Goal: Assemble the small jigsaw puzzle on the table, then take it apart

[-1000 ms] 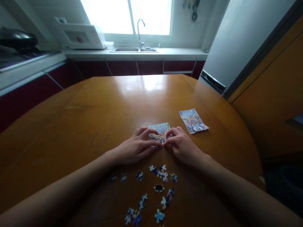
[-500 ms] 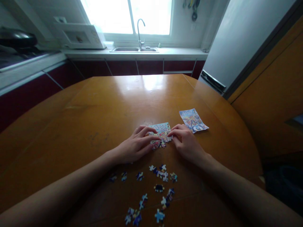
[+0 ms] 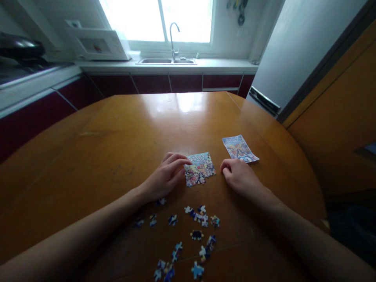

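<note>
A partly joined jigsaw puzzle lies flat on the table, with an uneven lower edge. My left hand rests at its left side, fingers stretched out and apart; the index fingertip lies over the puzzle's left edge. To the right, my right hand sits on the table apart from the puzzle, its fingers curled in, and I see nothing in them. A picture sheet with a similar design lies just beyond that hand. Several loose puzzle pieces are scattered nearer to me, among them a light blue piece.
The wooden table has a rounded edge. Beyond it a counter carries a sink with a tap and a white microwave. A dark pan stands at the far left, and a fridge at the right.
My right hand has drawn away from the puzzle to the right and its fingers have curled. My left hand has slid left, uncovering more of the puzzle.
</note>
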